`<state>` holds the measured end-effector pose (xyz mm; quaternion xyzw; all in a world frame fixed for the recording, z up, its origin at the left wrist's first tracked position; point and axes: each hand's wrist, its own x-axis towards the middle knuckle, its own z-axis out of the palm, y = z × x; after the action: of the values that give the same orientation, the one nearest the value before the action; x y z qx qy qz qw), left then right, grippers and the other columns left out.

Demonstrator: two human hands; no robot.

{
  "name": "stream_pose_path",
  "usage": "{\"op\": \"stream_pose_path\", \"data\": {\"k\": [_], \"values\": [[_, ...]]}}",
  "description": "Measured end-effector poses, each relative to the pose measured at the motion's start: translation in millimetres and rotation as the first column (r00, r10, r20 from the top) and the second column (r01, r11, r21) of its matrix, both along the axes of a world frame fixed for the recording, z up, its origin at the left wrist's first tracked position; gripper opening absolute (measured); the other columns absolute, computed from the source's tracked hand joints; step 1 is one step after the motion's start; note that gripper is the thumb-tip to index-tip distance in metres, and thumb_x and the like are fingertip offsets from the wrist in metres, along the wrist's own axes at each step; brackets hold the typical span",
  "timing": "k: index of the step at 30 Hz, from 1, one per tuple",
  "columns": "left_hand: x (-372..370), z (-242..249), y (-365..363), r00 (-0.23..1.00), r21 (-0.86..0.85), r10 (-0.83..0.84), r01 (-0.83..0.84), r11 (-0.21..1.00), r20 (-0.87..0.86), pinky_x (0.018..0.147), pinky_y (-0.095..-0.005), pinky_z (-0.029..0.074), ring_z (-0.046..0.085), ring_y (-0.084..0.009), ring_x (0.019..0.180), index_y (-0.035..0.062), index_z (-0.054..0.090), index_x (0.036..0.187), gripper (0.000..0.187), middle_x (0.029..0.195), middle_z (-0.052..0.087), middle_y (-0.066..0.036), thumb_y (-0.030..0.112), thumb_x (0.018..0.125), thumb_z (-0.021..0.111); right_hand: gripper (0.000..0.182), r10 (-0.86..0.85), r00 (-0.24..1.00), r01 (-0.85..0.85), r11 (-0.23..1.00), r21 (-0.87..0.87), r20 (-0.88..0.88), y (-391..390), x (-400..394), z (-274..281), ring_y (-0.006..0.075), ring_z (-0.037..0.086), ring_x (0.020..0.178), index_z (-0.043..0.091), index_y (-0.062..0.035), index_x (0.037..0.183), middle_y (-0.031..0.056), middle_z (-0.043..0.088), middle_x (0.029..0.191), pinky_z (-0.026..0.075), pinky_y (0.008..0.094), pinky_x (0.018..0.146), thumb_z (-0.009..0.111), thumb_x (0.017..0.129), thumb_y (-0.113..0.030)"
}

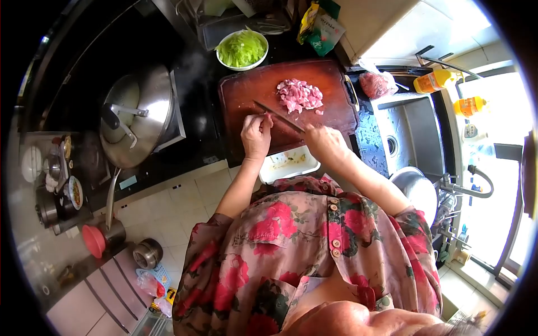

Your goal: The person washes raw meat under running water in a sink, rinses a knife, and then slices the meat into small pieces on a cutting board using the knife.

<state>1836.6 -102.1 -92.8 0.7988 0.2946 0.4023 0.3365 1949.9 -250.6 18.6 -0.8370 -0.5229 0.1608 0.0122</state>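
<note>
Wooden board [246, 92] holds pink meat [300, 94] at far right. Right hand [325, 143] grips knife [278, 116], fingers closed round handle. Left hand [256, 134] touches blade, fingers curled. Bowl [242, 50] beyond.

Cutting board [246, 89]: dark reddish wood, smooth, slight sheen. Knife [278, 116] blade: dull grey metal. Meat pile [300, 94] near board's far right corner: wet, glossy pink. Wok lid [143, 115]: brushed metal, shiny. Countertop [196, 112]: black, polished, reflective. Sink [412, 131]: matt stainless steel. Bowl [242, 49] past board's far edge: white, glazed-looking. Bottles [434, 81]: clear orange plastic w/ glossy finish. Tray [288, 163] at board's near edge: white plastic. Shirt [314, 246]: thin floral cloth, matt.
</note>
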Motion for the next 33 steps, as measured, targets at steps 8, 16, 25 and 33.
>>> {"op": "stream_pose_path", "data": {"k": [8,16,25,33], "values": [[-0.6,-3.1,0.9,0.996,0.113,-0.027,0.037,0.993,-0.087,0.059,-0.0337,0.052,0.062,-0.0264,0.064,0.0035,0.066,0.08,0.001,0.078,0.061,-0.01,0.003,0.08,0.067,0.01,0.065,0.996,-0.066,0.998,0.021,0.067,47.3,-1.6,-21.9,0.0271,0.07,0.072,0.06,-0.0038,0.091,0.0132,0.069,0.076,0.057,0.0362,0.064,0.055,0.084,-0.009],[-1.9,-5.5,-1.5,1.0,-0.062,0.009,-0.009,0.998,-0.005,0.059,-0.0366,0.051,0.061,-0.0292,0.066,0.0031,0.062,0.076,0.007,0.079,0.059,-0.012,0.005,0.079,0.068,0.014,0.117,0.992,-0.121,0.988,0.097,0.046,11.9,1.0,-19.3,0.0294,0.067,0.059,0.06,-0.0016,0.085,0.016,0.064,0.062,0.054,0.0407,0.053,0.053,0.088,-0.013],[-17.3,8.2,9.2,0.958,0.04,-0.193,0.206,0.978,-0.212,0.085,-0.0399,0.051,0.06,-0.0348,0.096,0.0011,0.063,0.099,0.021,0.103,0.06,-0.014,-0.001,0.078,0.062,0.023,-0.081,0.994,0.083,0.996,0.025,-0.073,20.3,25.5,-24.0,0.0321,0.069,0.077,0.067,-0.0057,0.088,0.0154,0.069,0.078,0.056,0.0428,0.067,0.05,0.093,-0.021],[6.8,36.4,47.4,0.878,0.054,-0.252,0.299,0.953,-0.406,0.059,-0.0397,0.051,0.063,-0.0287,0.067,0.0059,0.06,0.077,0.014,0.074,0.063,-0.009,0.015,0.081,0.071,0.031,-0.31,0.912,0.373,0.9,0.225,-0.27,-13.8,41.8,-15.0,0.0439,0.064,0.079,0.065,-0.0016,0.09,0.0249,0.065,0.08,0.051,0.0514,0.074,0.051,0.092,-0.029]]}}
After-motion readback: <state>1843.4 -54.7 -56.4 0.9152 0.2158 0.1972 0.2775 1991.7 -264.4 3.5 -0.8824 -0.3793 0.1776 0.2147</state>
